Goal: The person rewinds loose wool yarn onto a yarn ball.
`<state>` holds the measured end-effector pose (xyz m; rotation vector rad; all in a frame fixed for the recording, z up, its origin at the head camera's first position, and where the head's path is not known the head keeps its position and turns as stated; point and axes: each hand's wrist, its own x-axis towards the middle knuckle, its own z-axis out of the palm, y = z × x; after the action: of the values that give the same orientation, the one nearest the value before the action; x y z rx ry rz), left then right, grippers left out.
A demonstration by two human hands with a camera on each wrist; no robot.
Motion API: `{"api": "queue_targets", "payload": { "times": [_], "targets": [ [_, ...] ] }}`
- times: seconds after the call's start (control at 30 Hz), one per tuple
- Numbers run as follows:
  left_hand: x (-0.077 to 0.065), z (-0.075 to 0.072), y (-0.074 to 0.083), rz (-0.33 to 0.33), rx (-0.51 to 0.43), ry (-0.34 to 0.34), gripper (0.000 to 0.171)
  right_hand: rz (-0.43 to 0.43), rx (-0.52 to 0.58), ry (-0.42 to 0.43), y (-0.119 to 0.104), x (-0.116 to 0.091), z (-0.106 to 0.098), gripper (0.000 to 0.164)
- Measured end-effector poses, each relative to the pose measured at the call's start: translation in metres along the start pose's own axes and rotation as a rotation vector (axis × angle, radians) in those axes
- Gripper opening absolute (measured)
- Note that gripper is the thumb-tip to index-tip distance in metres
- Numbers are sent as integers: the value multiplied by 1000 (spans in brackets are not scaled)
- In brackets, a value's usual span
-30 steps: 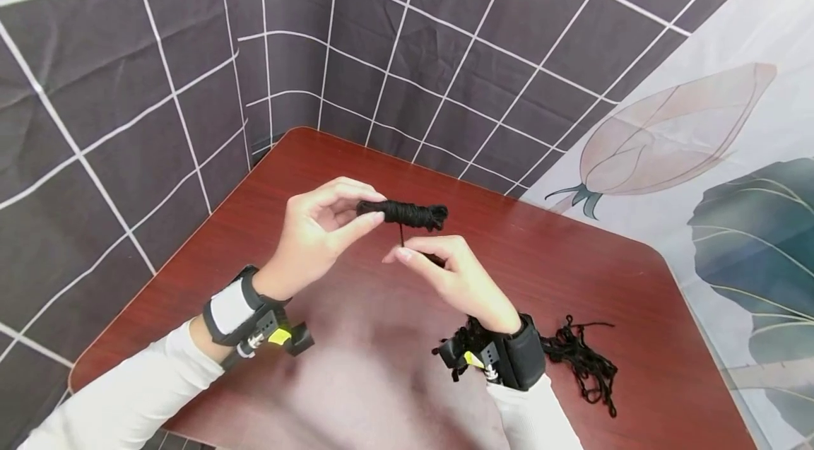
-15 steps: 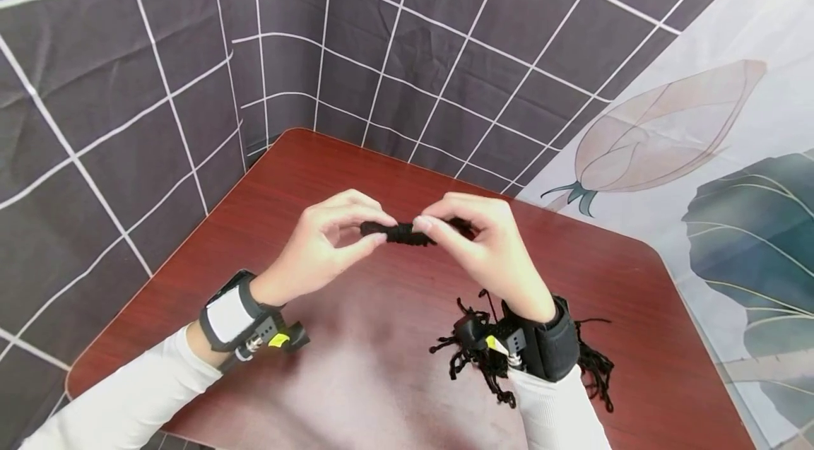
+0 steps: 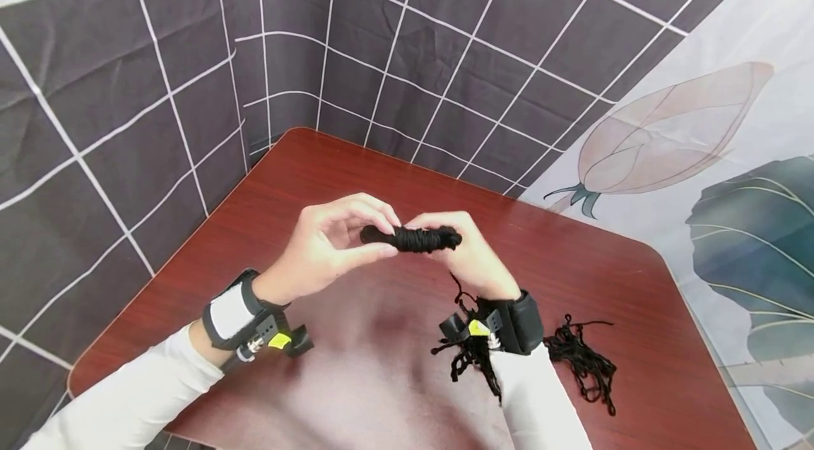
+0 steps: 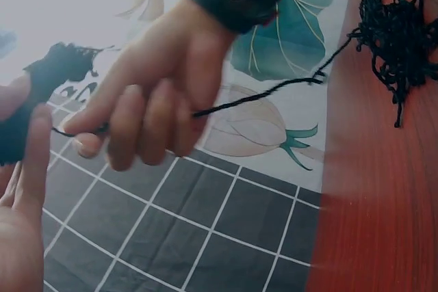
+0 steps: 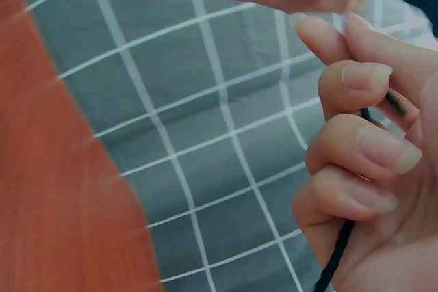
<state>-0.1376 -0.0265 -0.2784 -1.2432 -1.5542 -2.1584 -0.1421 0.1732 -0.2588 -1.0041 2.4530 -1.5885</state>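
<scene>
Head view: the black yarn bundle (image 3: 422, 239) lies long-ways left to right above the table (image 3: 305, 162), its left end pinched by the left hand (image 3: 316, 245), its right end before the right hand (image 3: 472, 253), whose curled fingers grip the trailing strand (image 5: 336, 255).

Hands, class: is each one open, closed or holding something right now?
Left hand: closed, pinching the wound black cord bundle.
Right hand: closed, holding the black strand.
</scene>
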Motion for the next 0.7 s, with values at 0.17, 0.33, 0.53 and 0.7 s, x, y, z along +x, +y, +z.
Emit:
{"api": "queue_targets", "payload": {
  "times": [0.17,0.33,0.53,0.7],
  "targets": [
    [6,0,2,61,145,115,24,-94,-185,-33,5,-16,20,16],
    [5,-2,3,26,349,107,24,-198,-361,61,-18,-19,15,13],
    [0,-2,6,12,250,-101,25,-222,-318,138,-35,-9,-13,9],
    [0,1,10,49,95,-172,27,-75,-101,108,-13,-6,-23,8]
  ]
}}
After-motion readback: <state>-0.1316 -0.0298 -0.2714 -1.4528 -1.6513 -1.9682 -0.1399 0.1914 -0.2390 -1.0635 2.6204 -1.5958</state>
